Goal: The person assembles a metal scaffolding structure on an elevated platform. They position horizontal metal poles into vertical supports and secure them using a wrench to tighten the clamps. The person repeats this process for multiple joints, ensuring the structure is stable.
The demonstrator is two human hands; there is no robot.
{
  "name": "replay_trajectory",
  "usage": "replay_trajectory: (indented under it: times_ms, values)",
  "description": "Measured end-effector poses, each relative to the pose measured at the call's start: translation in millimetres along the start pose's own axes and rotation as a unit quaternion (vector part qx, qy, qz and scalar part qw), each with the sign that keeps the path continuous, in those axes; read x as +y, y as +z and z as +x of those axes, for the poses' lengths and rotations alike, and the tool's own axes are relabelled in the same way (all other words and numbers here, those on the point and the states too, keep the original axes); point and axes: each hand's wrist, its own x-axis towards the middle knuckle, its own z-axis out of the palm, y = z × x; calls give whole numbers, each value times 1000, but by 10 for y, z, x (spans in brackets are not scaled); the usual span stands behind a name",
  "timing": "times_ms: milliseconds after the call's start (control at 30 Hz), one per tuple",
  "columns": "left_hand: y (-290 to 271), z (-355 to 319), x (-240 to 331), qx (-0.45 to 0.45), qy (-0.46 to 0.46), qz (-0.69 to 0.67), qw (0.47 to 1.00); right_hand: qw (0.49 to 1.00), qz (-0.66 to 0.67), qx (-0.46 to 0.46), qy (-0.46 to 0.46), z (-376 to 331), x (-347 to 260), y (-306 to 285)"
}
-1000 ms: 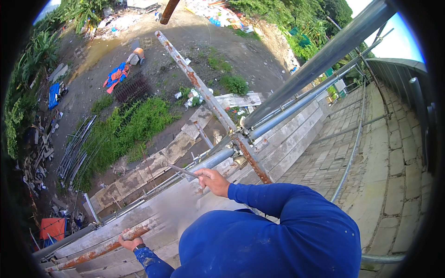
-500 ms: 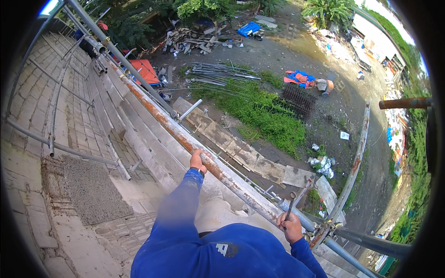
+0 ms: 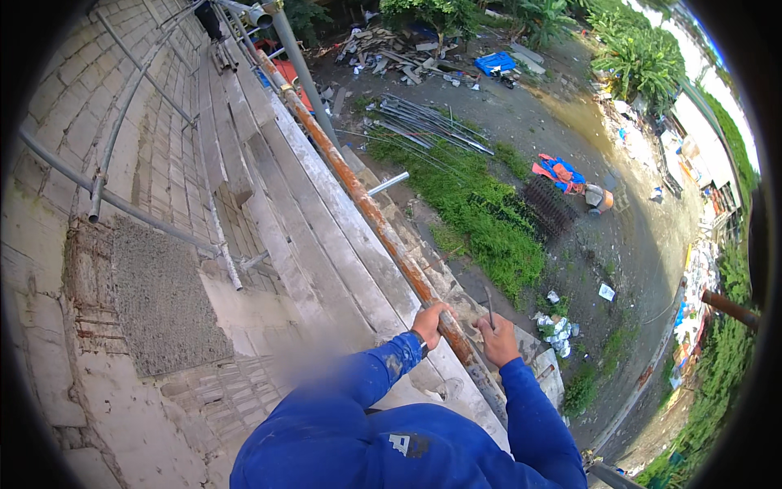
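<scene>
A rusty scaffold pipe (image 3: 368, 209) slants from the far left down to the right, in front of my body. My left hand (image 3: 433, 322) is closed around this pipe, with a dark band at the wrist. Just to its right, on the outer side of the pipe, my right hand (image 3: 498, 341) is closed on a thin dark spanner (image 3: 489, 300). The shaft points up out of my fist, and the rest of it is hidden in my fingers. I cannot tell whether my right hand touches the pipe.
Scaffold planks (image 3: 314, 236) run along a block wall (image 3: 69, 191) to the left. Grey pipes (image 3: 130, 205) cross near the wall. Far below lie the ground, a pile of metal bars (image 3: 428, 126), green weeds (image 3: 489, 220) and a mixer (image 3: 599, 198). A rusty pipe end (image 3: 731, 311) sticks in at right.
My view has shifted. My left hand is now nearer my right hand, still on the rusty pipe. My right hand has moved up and away from the pipe joint with the spanner.
</scene>
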Motion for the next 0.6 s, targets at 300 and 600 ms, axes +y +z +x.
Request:
replay_trajectory:
  times_ms: [300,600]
  values:
    - [-64,-36,193,-23,-146,93,985,978,-137,-144,-58,1596,-872,938]
    - [-114,-153,342,-64,-168,150,972,939,-293,-180,-8,1620,-1025,1288]
